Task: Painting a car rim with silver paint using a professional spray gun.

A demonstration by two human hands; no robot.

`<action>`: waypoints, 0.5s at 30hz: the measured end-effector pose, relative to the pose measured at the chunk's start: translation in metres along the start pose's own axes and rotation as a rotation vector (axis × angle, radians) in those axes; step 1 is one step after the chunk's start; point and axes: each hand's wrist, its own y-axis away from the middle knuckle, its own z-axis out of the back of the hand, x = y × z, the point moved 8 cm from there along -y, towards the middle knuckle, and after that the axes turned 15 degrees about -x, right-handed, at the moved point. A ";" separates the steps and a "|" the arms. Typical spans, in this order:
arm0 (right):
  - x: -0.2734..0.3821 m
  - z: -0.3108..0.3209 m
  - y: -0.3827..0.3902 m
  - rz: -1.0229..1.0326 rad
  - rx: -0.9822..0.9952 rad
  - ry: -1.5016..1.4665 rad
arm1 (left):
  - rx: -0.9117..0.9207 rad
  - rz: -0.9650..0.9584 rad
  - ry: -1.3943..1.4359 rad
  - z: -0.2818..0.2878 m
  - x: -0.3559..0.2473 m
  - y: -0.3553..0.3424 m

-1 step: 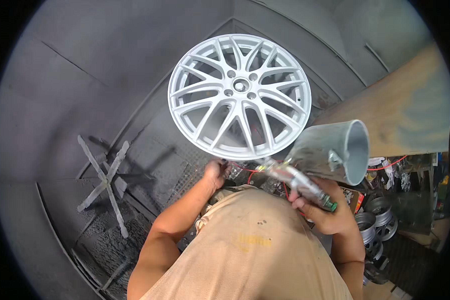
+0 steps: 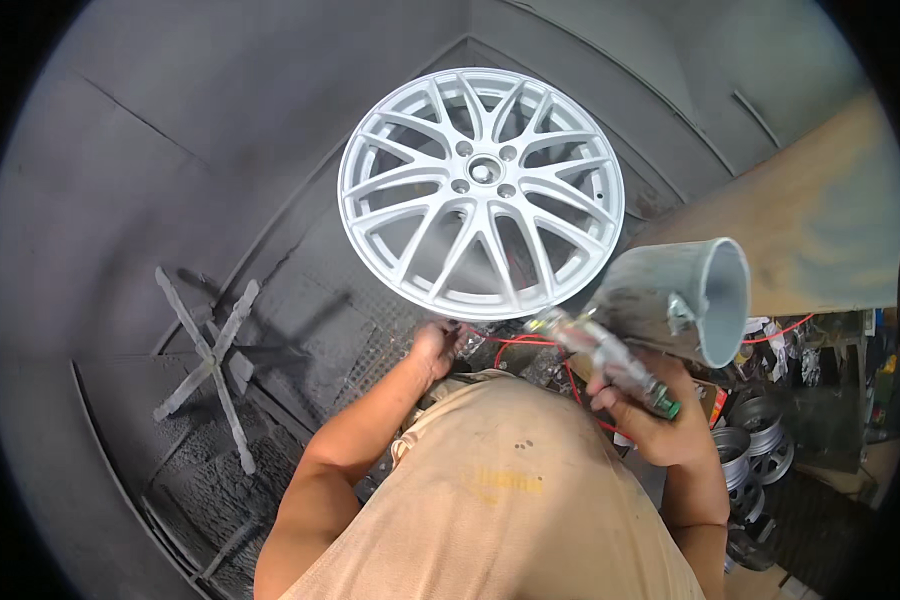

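A white multi-spoke car wheel rim [image 2: 485, 220] faces up in front of me, with a dull metal hub at its centre. In my right hand [image 2: 660, 420] is a paint spray gun [image 2: 610, 358], its nozzle end near the rim's lower right edge. A big grey paint-coated cup [image 2: 660, 295] sits on the gun, its mouth tilted to the right. Faint mist shows over the lower spokes. Just below the wheel's near edge, my left hand [image 2: 435, 348] has its fingers curled; what they close on is hidden.
At left stands a paint-crusted cross-shaped stand [image 2: 210, 365]. Grey walls [image 2: 120, 220] surround the wheel, and a brownish panel [image 2: 800, 220] rises at right. A red hose [image 2: 520, 340] runs behind the gun. Several other wheel rims [image 2: 755, 440] are stacked at lower right.
My right hand and the spray gun have shifted slightly to the right. The wheel sits marginally further right in the picture. My left hand has hardly moved.
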 end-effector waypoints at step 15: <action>-0.022 0.016 0.005 -0.190 0.256 -0.124 | -0.090 -0.020 0.189 -0.015 0.003 -0.005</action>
